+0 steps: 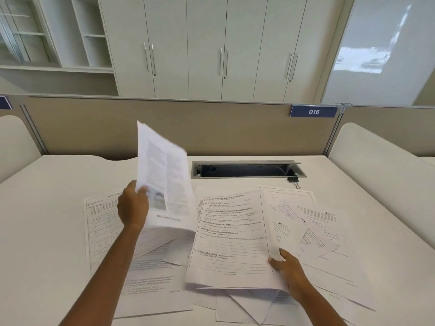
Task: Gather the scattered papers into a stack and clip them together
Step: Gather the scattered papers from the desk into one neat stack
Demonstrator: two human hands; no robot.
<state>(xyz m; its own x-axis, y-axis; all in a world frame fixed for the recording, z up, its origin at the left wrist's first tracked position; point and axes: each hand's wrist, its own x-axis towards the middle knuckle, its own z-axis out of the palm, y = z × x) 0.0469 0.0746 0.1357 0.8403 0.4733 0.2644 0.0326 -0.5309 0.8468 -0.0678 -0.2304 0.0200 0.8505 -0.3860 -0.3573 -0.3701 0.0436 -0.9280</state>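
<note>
Right hand [286, 267] fingers pinch question sheet [231, 238]; left hand [133, 205] grips lifted sheets [164, 180] by one edge; they may flop, slip.

Matt white printed papers [231, 236] lie on a smooth matt desk [51, 196]; the binder clip [294, 180] is black metal.

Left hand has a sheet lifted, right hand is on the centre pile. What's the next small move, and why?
Probably lay the lifted sheet onto the pile that the right hand steadies. The left hand holds it in the air beside that pile, and more loose papers lie scattered to the right. The binder clip waits by the cable tray.
</note>
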